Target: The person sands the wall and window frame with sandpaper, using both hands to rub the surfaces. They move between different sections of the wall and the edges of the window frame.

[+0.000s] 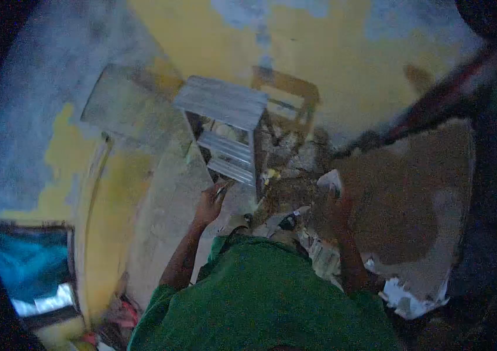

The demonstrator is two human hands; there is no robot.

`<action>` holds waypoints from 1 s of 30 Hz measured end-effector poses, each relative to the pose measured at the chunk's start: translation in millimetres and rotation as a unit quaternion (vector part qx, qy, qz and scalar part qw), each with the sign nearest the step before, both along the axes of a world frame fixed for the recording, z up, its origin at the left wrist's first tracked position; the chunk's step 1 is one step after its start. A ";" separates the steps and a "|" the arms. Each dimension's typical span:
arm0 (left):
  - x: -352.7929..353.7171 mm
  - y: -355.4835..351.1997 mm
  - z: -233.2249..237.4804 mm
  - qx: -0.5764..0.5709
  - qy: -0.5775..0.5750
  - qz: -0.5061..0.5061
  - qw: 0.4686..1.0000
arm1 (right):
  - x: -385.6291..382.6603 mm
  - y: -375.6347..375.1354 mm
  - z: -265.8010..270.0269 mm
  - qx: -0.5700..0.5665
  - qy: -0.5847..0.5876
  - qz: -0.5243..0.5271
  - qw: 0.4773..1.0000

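My left hand [212, 203] is closed round a thin, dark tool-like item, too small and dim to name, just below the lower end of a grey metal step ladder [222, 99]. My right hand [338, 205] is closed on a pale, flat-looking object [329, 180], whose kind I cannot make out. The ladder stands ahead of me, its wide top plate and steps showing. Between the hands, the floor is littered with rubble and scraps.
A brown sheet or board [400, 193] lies at the right, with torn white material [412, 298] at its lower edge. Behind the ladder is a brown wooden frame [304, 96]. Patchy yellow and grey walls rise ahead. A teal panel [32, 263] is at the lower left.
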State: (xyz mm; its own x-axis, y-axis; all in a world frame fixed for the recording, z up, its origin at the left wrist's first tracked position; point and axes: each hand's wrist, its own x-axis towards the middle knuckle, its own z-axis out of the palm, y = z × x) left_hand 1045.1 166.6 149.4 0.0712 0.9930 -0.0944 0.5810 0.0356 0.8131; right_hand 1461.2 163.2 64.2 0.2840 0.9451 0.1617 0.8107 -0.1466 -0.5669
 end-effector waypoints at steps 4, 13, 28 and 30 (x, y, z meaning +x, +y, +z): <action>-43.2 -32.0 0.6 -0.004 0.016 0.001 1.000 | -67.2 28.0 31.2 -0.024 0.156 0.149 0.976; -157.3 -103.9 23.7 -0.017 0.031 0.126 0.991 | -253.5 17.4 59.2 0.047 0.185 0.280 0.941; -347.8 -257.5 -42.7 -0.018 -0.008 0.338 0.941 | -502.9 27.6 64.0 -0.130 0.031 0.422 0.897; -362.0 -253.5 -46.3 -0.066 -0.011 0.365 0.929 | -508.6 36.9 59.1 -0.122 0.067 0.410 0.902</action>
State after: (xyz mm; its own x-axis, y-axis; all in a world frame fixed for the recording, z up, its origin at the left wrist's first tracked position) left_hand 683.1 -86.9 103.1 -0.6133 0.7573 -0.2244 0.3463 0.5132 0.7853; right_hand 952.5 200.1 123.3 -0.5238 0.8496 -0.0624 0.6298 0.3369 -0.6999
